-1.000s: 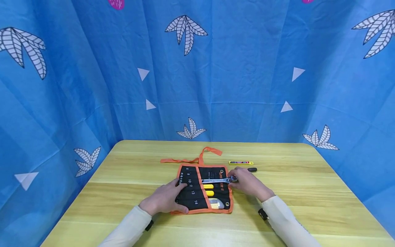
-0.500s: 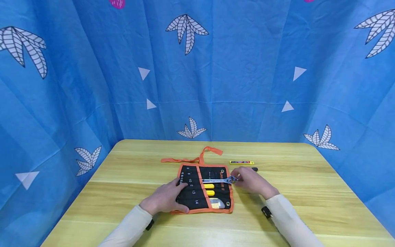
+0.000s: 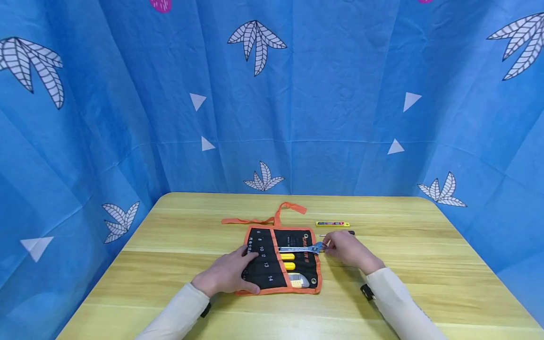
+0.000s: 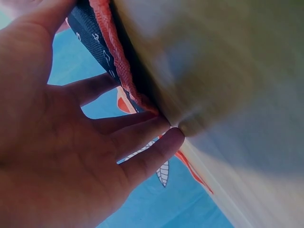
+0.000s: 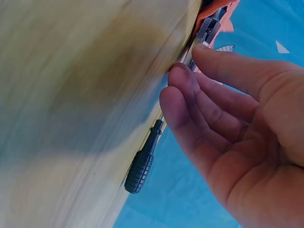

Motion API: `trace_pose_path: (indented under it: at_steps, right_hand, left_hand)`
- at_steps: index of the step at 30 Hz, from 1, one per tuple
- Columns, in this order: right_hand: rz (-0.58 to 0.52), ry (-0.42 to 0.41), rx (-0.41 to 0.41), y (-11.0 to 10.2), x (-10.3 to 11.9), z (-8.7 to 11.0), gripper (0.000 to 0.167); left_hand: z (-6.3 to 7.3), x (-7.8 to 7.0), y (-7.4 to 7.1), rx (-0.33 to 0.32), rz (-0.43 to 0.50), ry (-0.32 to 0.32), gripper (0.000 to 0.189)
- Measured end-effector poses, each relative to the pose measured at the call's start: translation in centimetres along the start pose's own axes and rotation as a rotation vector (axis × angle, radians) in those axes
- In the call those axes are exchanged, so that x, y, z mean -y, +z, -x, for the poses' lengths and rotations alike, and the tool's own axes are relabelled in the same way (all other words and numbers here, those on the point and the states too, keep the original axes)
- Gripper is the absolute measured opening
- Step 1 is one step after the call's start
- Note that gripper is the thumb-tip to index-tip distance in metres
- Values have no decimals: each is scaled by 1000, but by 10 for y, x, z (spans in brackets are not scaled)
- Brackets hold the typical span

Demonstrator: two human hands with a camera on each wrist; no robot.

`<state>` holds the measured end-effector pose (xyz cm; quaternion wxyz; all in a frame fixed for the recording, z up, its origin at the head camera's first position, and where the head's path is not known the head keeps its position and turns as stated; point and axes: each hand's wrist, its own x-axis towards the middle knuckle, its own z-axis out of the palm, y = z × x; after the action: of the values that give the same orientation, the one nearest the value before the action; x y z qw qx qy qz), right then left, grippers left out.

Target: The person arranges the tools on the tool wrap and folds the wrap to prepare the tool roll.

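Note:
A black tool roll (image 3: 263,264) with orange edging lies unrolled in the head view, size numbers printed on its pockets. My left hand (image 3: 229,271) rests along its left edge with fairly straight fingers; in the left wrist view the fingertips (image 4: 173,137) lie beside the orange border. My right hand (image 3: 348,250) pinches the head end of a silver adjustable wrench (image 3: 297,249), whose other end sits in a pocket. Below the wrench, two yellow handles (image 3: 289,266) and a pale utility knife (image 3: 298,280) stick out of pockets. The right wrist view shows the wrench head (image 5: 207,29) at my thumb tip.
A black-handled screwdriver (image 5: 140,166) lies on the wooden table (image 3: 191,307) just beyond my right hand. Farther back is a small yellow case (image 3: 332,224). Orange ties (image 3: 277,217) spread behind the roll. A blue curtain (image 3: 340,94) hangs past the table's far edge.
My right hand has shifted slightly right, and more of the wrench head shows. The screwdriver's shaft has come into sight behind that hand. My left hand and the roll have stayed put.

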<state>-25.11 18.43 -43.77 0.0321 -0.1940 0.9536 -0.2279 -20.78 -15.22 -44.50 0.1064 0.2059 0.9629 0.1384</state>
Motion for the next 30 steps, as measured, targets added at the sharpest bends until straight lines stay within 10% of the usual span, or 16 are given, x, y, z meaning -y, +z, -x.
trace_pose_path:
  at_steps: [30]
  right_hand:
    - [22, -67, -30, 9, 7, -5, 16]
  left_hand:
    - [-2, 2, 0, 9, 8, 8, 92]
